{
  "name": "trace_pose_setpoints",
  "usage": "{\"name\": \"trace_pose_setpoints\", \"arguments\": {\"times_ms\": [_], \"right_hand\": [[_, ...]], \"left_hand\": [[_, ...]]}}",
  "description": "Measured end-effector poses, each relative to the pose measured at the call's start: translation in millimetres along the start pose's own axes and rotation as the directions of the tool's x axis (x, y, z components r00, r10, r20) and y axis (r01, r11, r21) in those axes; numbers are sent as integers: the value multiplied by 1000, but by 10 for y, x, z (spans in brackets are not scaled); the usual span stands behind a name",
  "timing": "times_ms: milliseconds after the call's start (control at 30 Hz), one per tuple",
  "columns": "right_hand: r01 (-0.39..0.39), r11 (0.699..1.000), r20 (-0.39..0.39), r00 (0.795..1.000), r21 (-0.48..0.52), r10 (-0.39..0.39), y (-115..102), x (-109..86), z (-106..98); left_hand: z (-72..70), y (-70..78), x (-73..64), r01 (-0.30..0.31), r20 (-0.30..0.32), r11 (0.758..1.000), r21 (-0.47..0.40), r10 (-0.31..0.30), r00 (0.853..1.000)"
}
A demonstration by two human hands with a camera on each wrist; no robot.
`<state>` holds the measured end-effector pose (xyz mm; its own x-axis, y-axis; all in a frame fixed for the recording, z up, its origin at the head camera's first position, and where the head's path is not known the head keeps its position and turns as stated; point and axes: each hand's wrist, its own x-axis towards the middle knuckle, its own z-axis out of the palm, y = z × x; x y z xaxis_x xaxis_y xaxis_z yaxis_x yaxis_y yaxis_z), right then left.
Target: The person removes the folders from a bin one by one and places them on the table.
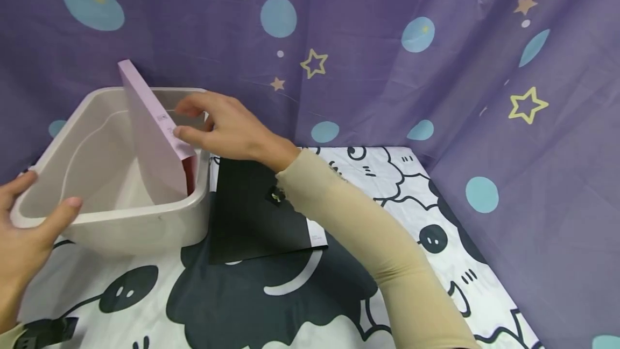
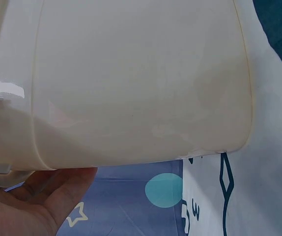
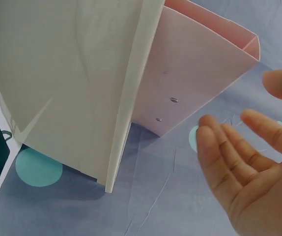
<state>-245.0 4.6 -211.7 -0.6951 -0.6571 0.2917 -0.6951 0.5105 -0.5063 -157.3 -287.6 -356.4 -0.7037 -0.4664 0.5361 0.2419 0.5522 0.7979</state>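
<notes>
A whitish plastic bin (image 1: pixel 140 230) stands at the left of the head view. My left hand (image 1: pixel 24 236) holds its near left corner, with the thumb over the rim and fingers along the outside, as the left wrist view (image 2: pixel 38 206) shows. Inside the bin a pink binder (image 1: pixel 157 144) stands tilted, its spine up and a reddish inside showing at the near end. My right hand (image 1: pixel 225 125) is just right of that spine, fingers loosely bent. In the right wrist view the hand (image 3: pixel 259 167) is apart from the binder (image 3: pixel 195 69) and holds nothing.
A flat black folder (image 1: pixel 256 214) with a white strip lies right of the bin, partly under my right forearm. Beneath is a cloth (image 1: pixel 329 322) with a black and white cartoon print. A purple curtain (image 1: pixel 358 69) with stars and blue spots hangs behind and at the right.
</notes>
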Motion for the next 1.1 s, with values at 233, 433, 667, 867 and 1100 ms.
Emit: {"name": "trace_pose_setpoints", "arguments": {"times_ms": [233, 433, 667, 867, 1100], "right_hand": [[-40, 999, 105, 994, 28, 37, -40, 127, 25], [-58, 998, 169, 984, 16, 54, -75, 229, 41], [-106, 989, 208, 975, 106, 82, -77, 289, 84], [-121, 989, 272, 958, 89, 92, -43, 361, 133], [-170, 972, 326, 939, 161, 110, 5, 445, 199]], "left_hand": [[-8, -23, -13, 50, 17, 999, -23, -49, 999], [-16, -43, -14, 51, 19, 999, -8, -50, 999], [-6, -26, 2, 17, 14, 999, 27, -17, 1000], [-24, -15, 15, 30, 21, 999, 21, -30, 999], [-40, -49, 42, 22, 48, 998, 64, -25, 999]]}}
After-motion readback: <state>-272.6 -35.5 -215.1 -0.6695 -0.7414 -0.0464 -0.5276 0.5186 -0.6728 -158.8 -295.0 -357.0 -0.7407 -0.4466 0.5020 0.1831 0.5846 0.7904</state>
